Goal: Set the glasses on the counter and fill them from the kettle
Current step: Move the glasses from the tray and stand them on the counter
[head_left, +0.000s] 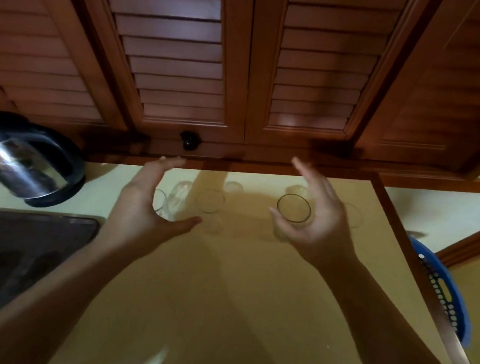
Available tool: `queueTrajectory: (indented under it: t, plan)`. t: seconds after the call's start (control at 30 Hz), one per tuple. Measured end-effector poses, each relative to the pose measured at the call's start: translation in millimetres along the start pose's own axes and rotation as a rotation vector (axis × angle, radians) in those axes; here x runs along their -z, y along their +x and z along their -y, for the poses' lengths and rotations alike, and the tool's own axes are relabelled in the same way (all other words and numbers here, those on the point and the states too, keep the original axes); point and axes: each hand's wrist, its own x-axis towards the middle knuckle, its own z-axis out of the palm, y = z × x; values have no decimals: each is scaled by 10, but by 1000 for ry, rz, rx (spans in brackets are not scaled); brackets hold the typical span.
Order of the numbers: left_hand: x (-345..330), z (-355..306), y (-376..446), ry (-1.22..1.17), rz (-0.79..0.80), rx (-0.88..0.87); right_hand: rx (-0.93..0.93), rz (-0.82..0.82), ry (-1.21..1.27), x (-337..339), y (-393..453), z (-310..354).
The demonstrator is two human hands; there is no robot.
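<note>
Several clear glasses stand on the yellow counter point(240, 281) near its back edge. One glass point(293, 208) with a dark rim sits right beside my right hand point(316, 215), whose fingers are spread and hold nothing. Another glass point(210, 201) stands in the middle between my hands. A further glass point(172, 202) lies partly behind my left hand point(152, 204), which is spread wide around it without a visible grip. The steel kettle point(27, 164) with a black handle stands at the far left of the counter.
Closed wooden louvred cabinet doors point(241, 68) hang above the counter's back. A dark sink or stove top point(23, 252) lies at the left. A blue perforated basket point(441, 292) sits past the counter's right edge.
</note>
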Motion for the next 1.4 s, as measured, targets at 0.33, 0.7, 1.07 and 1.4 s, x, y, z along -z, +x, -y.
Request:
queueTrajectory:
  t: [0.33, 0.7, 1.07, 1.4]
  plan:
    - [45, 772, 295, 411, 272, 124, -36, 558, -186, -1121, 347, 417]
    - [274, 831, 342, 400, 373, 112, -117, 360, -247, -1227, 356, 639]
    - [2614, 1644, -409, 318, 707, -107, 115, 170, -61, -2190, 317, 2508]
    - [3891, 3039, -801, 345, 695, 55, 158, 420, 144, -3459, 50, 3759]
